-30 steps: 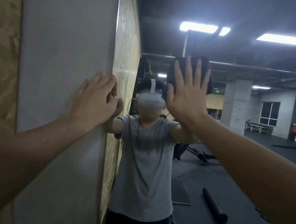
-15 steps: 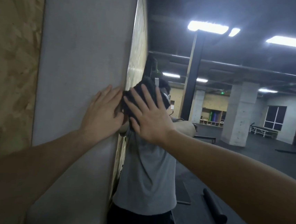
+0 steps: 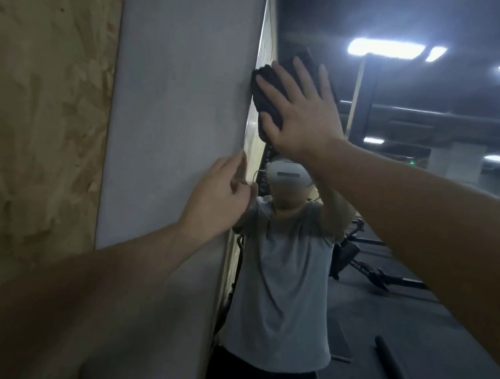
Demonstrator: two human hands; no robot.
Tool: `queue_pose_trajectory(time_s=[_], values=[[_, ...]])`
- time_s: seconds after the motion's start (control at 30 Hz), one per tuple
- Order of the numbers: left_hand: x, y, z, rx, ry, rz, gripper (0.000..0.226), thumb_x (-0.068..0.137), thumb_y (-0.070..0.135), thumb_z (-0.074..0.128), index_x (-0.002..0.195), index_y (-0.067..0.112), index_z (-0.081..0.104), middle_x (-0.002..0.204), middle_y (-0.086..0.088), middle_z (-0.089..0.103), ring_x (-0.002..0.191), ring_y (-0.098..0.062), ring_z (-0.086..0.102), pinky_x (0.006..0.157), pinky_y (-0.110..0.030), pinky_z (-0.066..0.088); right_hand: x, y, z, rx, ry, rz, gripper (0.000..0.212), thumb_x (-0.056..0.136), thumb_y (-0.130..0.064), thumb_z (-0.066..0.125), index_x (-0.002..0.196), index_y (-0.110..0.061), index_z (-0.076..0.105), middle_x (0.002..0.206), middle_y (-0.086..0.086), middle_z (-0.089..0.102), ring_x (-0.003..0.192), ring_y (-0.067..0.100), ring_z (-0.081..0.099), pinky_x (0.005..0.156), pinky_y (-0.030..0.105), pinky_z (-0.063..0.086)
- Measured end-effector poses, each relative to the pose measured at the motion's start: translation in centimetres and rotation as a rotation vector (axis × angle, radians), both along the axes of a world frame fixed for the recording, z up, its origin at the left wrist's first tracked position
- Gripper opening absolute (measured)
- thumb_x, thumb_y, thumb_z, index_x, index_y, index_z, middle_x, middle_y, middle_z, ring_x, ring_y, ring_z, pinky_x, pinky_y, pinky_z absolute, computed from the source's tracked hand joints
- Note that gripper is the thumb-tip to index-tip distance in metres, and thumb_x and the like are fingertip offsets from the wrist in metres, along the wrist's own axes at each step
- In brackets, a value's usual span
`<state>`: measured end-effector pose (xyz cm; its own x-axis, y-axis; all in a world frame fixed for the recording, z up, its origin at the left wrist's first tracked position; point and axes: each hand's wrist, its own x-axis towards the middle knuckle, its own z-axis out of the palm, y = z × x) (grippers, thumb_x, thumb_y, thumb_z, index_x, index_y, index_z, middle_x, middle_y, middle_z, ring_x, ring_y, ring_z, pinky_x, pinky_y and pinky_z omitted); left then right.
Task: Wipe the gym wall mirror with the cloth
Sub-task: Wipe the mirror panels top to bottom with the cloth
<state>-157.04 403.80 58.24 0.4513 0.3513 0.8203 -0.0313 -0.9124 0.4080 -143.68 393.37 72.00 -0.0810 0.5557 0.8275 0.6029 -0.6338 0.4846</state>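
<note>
Two bare hands are up at the wall: the right hand (image 3: 303,115) and the left hand (image 3: 220,197). There is one dark cloth (image 3: 270,95) and one wall mirror (image 3: 421,236), bordered by one grey wall strip (image 3: 176,121) and one chipboard panel (image 3: 39,108). Reflected in the glass are one person in a grey T-shirt (image 3: 282,284), one dark roller (image 3: 397,370) on the floor, and three bright ceiling lights near the top.

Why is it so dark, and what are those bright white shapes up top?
Head view: the gym is dim, so the cloth under the right hand looks nearly black; the bright shapes are ceiling lights glaring in the mirror.
</note>
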Motion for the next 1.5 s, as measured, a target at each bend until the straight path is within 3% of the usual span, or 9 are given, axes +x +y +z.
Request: queue_pose_trajectory(time_s=[0.13, 0.27, 0.4, 0.57, 0.8, 1.1, 1.27, 1.43, 1.5], values=[[-0.1, 0.1, -0.6, -0.182, -0.051, -0.088, 0.027, 0.094, 0.004, 0.050, 0.118, 0.005, 0.062, 0.105, -0.008, 0.068, 0.099, -0.019, 0.063, 0.078, -0.013, 0.041, -0.1, 0.4, -2.6, -0.004, -0.009, -0.015, 0.064, 0.105, -0.054, 0.015, 0.165, -0.031, 0.013, 0.173, 0.003, 0.008, 0.159, 0.034, 0.000, 0.124, 0.062, -0.007], [-0.4, -0.3, -2.1, -0.332, -0.077, -0.147, 0.025, 0.092, -0.001, 0.047, 0.094, 0.015, 0.067, 0.082, 0.005, 0.069, 0.077, -0.010, 0.065, 0.082, -0.028, 0.051, 0.1, 0.3, -9.6, -0.142, -0.091, 0.047, 0.065, 0.104, -0.050, 0.025, 0.163, -0.026, 0.026, 0.171, 0.009, 0.018, 0.157, 0.041, 0.010, 0.122, 0.064, -0.006], [-0.8, 0.2, -3.5, -0.415, -0.063, -0.135, 0.039, 0.078, 0.025, 0.044, 0.090, 0.006, 0.075, 0.084, -0.014, 0.075, 0.088, -0.035, 0.072, 0.088, -0.051, 0.059, 0.0, 0.1, -16.0, -0.219, -0.115, 0.023, 0.067, 0.104, -0.050, 0.027, 0.163, -0.019, 0.026, 0.171, 0.010, 0.018, 0.157, 0.039, 0.010, 0.123, 0.063, -0.009], [-1.1, 0.5, -4.6, -0.471, 0.009, -0.103, 0.039, 0.076, 0.030, 0.040, 0.071, 0.045, 0.076, 0.077, 0.006, 0.076, 0.088, -0.029, 0.073, 0.090, -0.048, 0.059, 0.8, -1.7, -16.4, -0.366, -0.165, 0.052, 0.066, 0.104, -0.053, 0.030, 0.163, -0.023, 0.028, 0.169, 0.008, 0.024, 0.158, 0.034, 0.015, 0.127, 0.058, 0.002], [0.0, -1.6, -1.8, -0.498, -0.078, -0.116, 0.059, 0.086, 0.048, 0.033, 0.134, 0.026, 0.058, 0.131, -0.005, 0.065, 0.120, -0.024, 0.063, 0.105, -0.047, 0.051, 2.8, -4.7, -8.0, -0.149, -0.048, 0.035, 0.066, 0.104, -0.063, 0.024, 0.164, -0.037, 0.016, 0.172, 0.003, 0.014, 0.159, 0.029, 0.006, 0.127, 0.056, -0.003], [1.8, -2.8, -5.4, -0.335, -0.115, -0.064, 0.053, 0.109, 0.031, 0.024, 0.154, 0.010, 0.044, 0.150, -0.007, 0.044, 0.139, -0.015, 0.042, 0.113, -0.016, 0.023, 1.8, -2.1, -12.6, -0.015, -0.006, 0.010, 0.066, 0.103, -0.053, 0.025, 0.165, -0.031, 0.017, 0.172, 0.012, 0.010, 0.157, 0.042, 0.003, 0.123, 0.068, 0.000], [2.1, -4.3, -6.8, -0.202, -0.040, 0.030, 0.071, 0.091, 0.043, 0.028, 0.146, 0.002, 0.042, 0.146, -0.016, 0.042, 0.135, -0.027, 0.039, 0.119, -0.041, 0.030, 3.2, -3.7, -16.2, -0.148, -0.108, 0.120, 0.064, 0.102, -0.052, 0.035, 0.162, -0.031, 0.028, 0.170, 0.010, 0.022, 0.157, 0.038, 0.012, 0.125, 0.062, -0.002], [3.0, -5.8, -6.0, -0.248, -0.043, 0.168, 0.044, 0.101, 0.016, 0.048, 0.141, -0.004, 0.044, 0.145, -0.017, 0.039, 0.133, -0.022, 0.030, 0.109, -0.024, 0.019, 5.9, -7.9, -17.0, -0.120, -0.103, 0.159, 0.061, 0.101, -0.051, 0.044, 0.159, -0.037, 0.036, 0.168, 0.005, 0.028, 0.157, 0.035, 0.019, 0.126, 0.061, 0.007], [3.7, -5.6, -5.7, -0.284, -0.064, 0.202, 0.044, 0.099, 0.019, 0.049, 0.138, -0.002, 0.047, 0.145, -0.017, 0.040, 0.137, -0.030, 0.032, 0.119, -0.037, 0.024, 7.3, -10.3, -17.1, -0.092, -0.076, 0.138, 0.060, 0.101, -0.052, 0.043, 0.159, -0.038, 0.035, 0.169, 0.005, 0.027, 0.157, 0.034, 0.017, 0.126, 0.061, 0.007]])
